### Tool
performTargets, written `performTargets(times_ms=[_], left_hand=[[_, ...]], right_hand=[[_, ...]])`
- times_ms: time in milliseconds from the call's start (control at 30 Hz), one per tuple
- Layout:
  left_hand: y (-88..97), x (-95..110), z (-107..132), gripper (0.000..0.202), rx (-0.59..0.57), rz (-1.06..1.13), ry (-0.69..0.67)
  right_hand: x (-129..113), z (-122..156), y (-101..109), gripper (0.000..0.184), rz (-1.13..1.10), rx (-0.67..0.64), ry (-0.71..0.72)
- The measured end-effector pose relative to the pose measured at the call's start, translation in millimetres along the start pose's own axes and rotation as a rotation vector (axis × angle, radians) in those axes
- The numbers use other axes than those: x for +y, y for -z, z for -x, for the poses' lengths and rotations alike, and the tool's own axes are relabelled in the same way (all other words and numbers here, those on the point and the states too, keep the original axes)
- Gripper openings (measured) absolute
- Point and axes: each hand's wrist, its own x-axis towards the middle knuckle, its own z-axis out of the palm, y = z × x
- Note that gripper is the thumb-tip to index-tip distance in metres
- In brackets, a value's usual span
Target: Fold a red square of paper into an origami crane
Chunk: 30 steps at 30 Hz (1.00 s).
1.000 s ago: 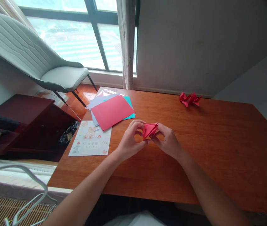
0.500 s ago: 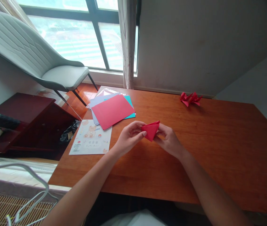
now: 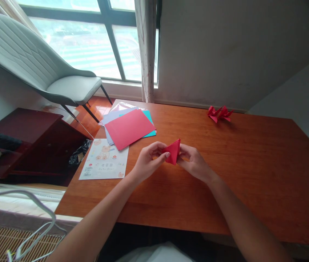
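A folded red paper, roughly triangular, is held up between both hands over the wooden table. My left hand pinches its left corner, thumb in front and fingers behind. Against its right edge, my right hand grips with curled fingers, whose tips are partly hidden behind the paper. Farther back on the table stand red folded paper figures with pointed tips.
Left of my hands lies a pile of coloured sheets, a red sheet on top and a blue sheet below. A white bear-printed cover lies nearer. Beyond the table's left edge are a grey chair and a dark red cabinet.
The folded paper has turned between my fingers, so its right side now stands more upright and it looks narrower. Both hands stay in nearly the same place.
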Motion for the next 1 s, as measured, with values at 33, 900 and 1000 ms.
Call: performTargets(times_ms=[33,900,1000], left_hand=[[0.0,0.6,0.3,0.024,-0.015,0.008,0.004],[-0.7,-1.9,-0.6,0.025,-0.026,0.008,0.008],[-0.2,1.8,0.4,0.024,-0.072,-0.003,0.016]], right_hand=[[0.3,0.0,-0.4,0.012,-0.023,-0.003,-0.012],[5.0,-2.3,-3.7,0.03,-0.242,0.002,-0.144],[5.4,-2.9,-3.2,0.028,-0.232,0.032,-0.14]])
